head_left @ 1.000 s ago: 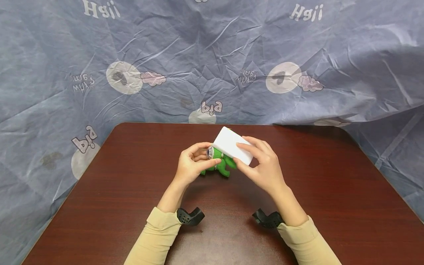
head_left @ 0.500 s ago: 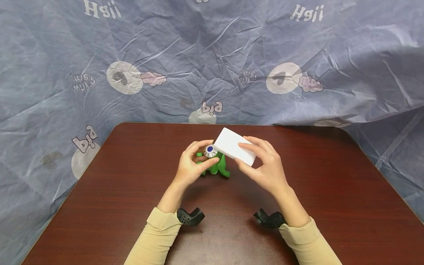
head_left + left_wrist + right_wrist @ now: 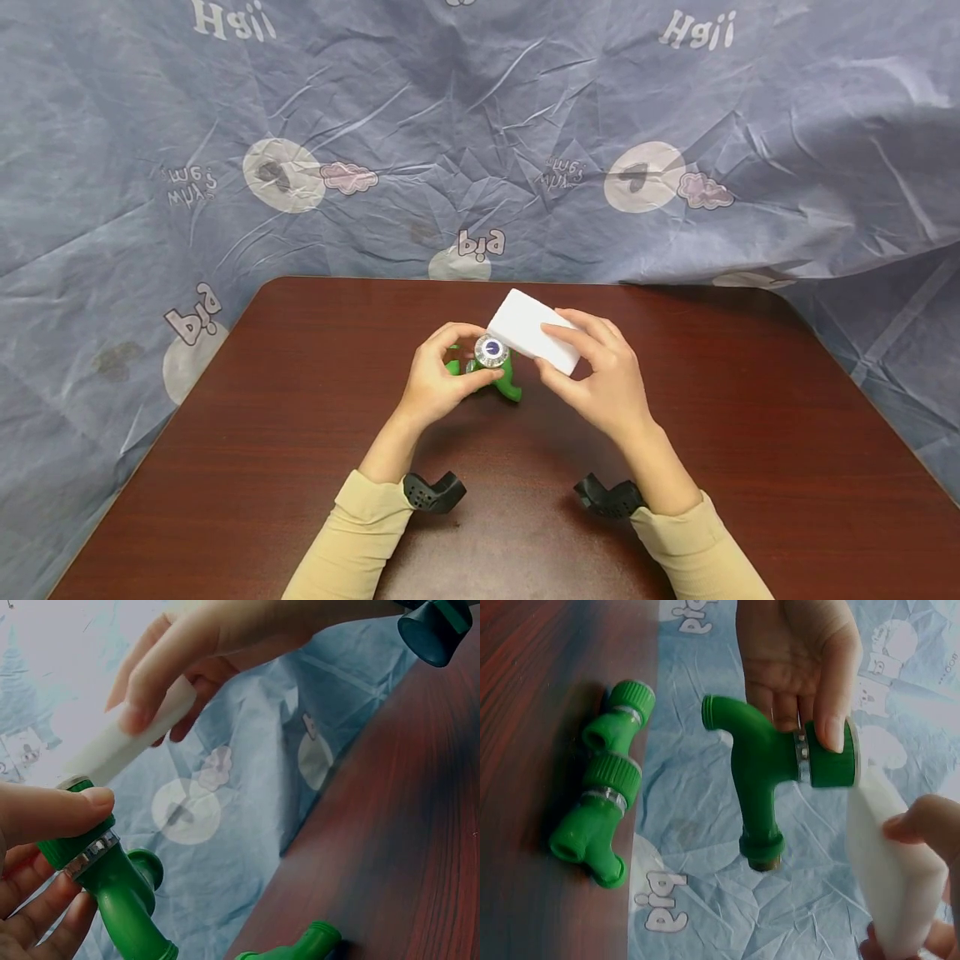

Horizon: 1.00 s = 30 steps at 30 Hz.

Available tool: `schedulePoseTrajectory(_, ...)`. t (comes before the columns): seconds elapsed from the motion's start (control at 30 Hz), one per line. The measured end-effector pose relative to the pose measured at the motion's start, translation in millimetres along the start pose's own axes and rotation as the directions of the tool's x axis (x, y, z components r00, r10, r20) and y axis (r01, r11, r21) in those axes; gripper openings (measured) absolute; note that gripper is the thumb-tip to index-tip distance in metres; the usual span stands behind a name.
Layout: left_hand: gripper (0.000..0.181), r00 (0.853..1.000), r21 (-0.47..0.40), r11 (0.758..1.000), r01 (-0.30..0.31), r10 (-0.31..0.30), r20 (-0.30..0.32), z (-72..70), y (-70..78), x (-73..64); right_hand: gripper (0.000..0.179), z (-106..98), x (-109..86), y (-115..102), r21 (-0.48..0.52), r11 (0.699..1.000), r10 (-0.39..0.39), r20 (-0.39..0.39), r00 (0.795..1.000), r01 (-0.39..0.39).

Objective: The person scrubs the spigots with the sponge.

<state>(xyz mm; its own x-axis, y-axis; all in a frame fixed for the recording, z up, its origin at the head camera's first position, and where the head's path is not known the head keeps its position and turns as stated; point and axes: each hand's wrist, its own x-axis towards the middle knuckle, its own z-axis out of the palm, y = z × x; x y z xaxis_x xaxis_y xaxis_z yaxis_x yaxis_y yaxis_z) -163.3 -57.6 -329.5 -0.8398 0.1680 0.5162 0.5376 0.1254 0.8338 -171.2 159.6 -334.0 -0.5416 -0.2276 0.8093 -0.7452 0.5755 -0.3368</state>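
My left hand (image 3: 431, 379) pinches the ribbed knob of a green plastic tap (image 3: 757, 761), thumb on one side and fingers on the other. The knob's silver end, with a blue-and-white centre, faces up towards the head camera. On the right, my right hand (image 3: 600, 367) grips a white sponge block (image 3: 528, 329) between thumb and fingers. One end of the sponge lies right at the rim of the knob's end face. In the right wrist view, the tap's curved spout and its brass-coloured threaded inlet show in full.
Two more green taps, a nearer one (image 3: 596, 817) and another (image 3: 619, 716), lie close together on the dark red wooden table (image 3: 300, 433), behind the hands. A crumpled blue-grey printed cloth (image 3: 420, 125) hangs behind the table's far edge.
My left hand has turned the tap, so its knob end swings from facing left to facing the head camera. The sponge in my right hand has shifted slightly right.
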Motion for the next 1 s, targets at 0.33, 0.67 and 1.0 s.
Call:
schedulePoseTrajectory(0.33,0.039,1.000,-0.003,1.000,-0.005,0.005,-0.018,-2.2,0.6,0.9,0.033,-0.3,0.3,-0.8,0.061,0.997,-0.055,0.085,0.995,0.050)
schedulePoseTrajectory(0.67,0.040,0.999,-0.028,0.999,-0.017,0.016,-0.029,-3.5,-0.3,1.5,0.034,-1.7,0.5,1.8,0.108,0.993,-0.058,0.071,0.996,0.050)
schedulePoseTrajectory(1.0,0.040,0.996,-0.134,0.989,0.057,-0.066,-0.066,-4.0,-2.4,3.2,0.034,-3.5,-0.1,4.5,0.075,0.997,0.014,0.010,1.000,-0.015)
